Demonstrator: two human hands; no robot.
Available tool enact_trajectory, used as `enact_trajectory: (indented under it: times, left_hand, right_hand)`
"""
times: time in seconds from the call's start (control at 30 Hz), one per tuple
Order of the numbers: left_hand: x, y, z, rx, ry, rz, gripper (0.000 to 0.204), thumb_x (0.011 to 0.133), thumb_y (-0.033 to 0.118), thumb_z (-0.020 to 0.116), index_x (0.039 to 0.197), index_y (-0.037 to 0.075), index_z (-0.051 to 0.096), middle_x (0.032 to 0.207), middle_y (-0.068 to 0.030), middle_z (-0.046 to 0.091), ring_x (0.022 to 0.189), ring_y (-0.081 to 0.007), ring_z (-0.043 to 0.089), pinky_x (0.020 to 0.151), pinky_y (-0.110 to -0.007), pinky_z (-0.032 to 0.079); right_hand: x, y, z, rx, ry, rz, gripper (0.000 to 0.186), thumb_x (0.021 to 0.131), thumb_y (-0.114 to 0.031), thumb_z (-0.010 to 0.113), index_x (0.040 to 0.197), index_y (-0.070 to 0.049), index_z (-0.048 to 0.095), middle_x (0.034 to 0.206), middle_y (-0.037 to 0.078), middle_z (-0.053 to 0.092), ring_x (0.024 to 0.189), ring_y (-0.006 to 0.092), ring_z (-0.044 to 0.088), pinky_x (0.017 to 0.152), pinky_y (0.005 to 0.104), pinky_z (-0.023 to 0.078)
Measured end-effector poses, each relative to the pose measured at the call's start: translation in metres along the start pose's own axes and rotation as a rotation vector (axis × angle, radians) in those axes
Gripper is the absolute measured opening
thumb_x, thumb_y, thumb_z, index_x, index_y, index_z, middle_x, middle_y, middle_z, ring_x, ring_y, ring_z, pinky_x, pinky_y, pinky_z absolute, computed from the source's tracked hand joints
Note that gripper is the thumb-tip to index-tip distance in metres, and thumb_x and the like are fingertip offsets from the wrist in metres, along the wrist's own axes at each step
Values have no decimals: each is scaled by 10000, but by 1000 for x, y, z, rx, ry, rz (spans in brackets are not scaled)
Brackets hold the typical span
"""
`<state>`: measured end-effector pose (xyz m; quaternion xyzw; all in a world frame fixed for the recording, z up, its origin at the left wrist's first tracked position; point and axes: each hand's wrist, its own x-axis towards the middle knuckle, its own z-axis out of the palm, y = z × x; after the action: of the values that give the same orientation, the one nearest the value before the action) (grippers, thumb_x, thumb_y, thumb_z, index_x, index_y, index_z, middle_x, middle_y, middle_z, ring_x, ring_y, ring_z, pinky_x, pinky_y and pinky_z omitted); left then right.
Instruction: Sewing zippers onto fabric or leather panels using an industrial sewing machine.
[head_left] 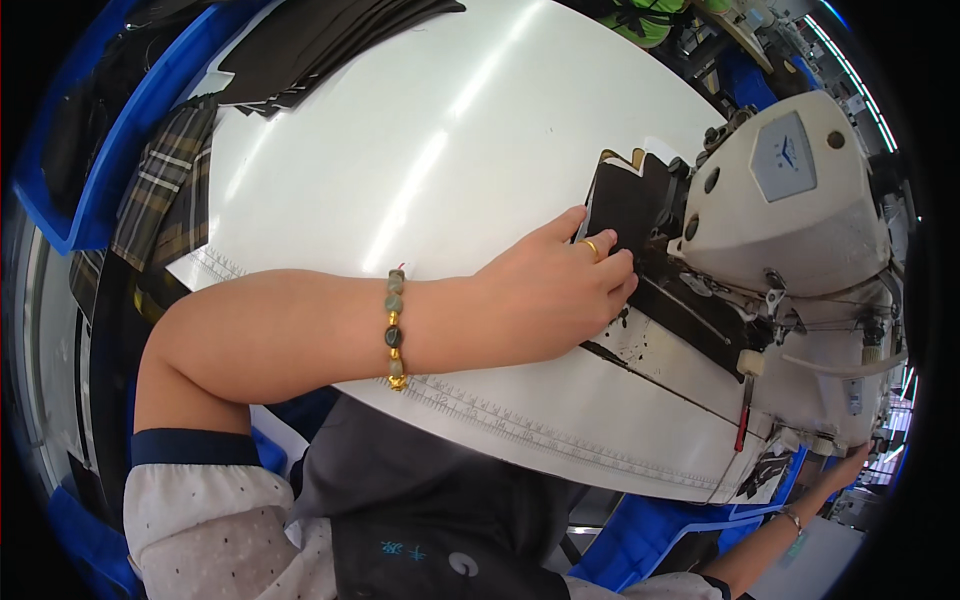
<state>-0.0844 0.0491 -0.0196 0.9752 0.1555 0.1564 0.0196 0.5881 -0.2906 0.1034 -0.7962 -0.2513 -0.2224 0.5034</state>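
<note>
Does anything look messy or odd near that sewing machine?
Yes: dark specks dot the white tabletop beside the left hand, standing out against the pale surface. They could be lint or wear.

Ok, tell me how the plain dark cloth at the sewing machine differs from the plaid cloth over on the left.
The dark cloth is plain, while the plaid cloth is crossed by pale and brown bands. The dark cloth lies at the sewing machine, with the left hand on it; the plaid cloth is at the left edge of the white table, with no hand on it. Both are fabric.
</note>
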Motion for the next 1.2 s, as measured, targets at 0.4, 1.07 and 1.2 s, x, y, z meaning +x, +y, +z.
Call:
enact_trajectory:
  times: [0.4, 1.07, 1.2]
  left_hand:
    - [-1, 0, 6, 61, 42, 19, 389, 939, 160, 608, 1296, 33, 694, 1187, -85, 663, 1249, -254, 631, 1108, -472, 442]
    - [0, 0, 8, 85, 74, 14, 387, 934, 164, 602, 1283, 30, 703, 1133, -68, 665, 1233, -254, 631, 1090, -475, 446]
    - [2, 1, 5, 97, 37, 15, 404, 937, 163, 608, 1309, 32, 688, 1171, -69, 665, 1261, -262, 618, 1113, -484, 433]
  right_hand:
    - [-61, -46, 37, 196, 91, 250, 619, 1118, -449, 443, 1497, 36, 510, 1484, 148, 562, 1305, 265, 556, 1110, 387, 420]
    - [-48, 29, 37, 532, -32, 170, 562, 1055, -380, 548, 1510, -55, 491, 1473, 151, 562, 1286, 350, 589, 1093, 526, 506]
    - [-63, 17, 43, 590, -28, 161, 568, 1091, -419, 503, 1510, -37, 480, 1464, 140, 566, 1305, 325, 567, 1105, 475, 479]
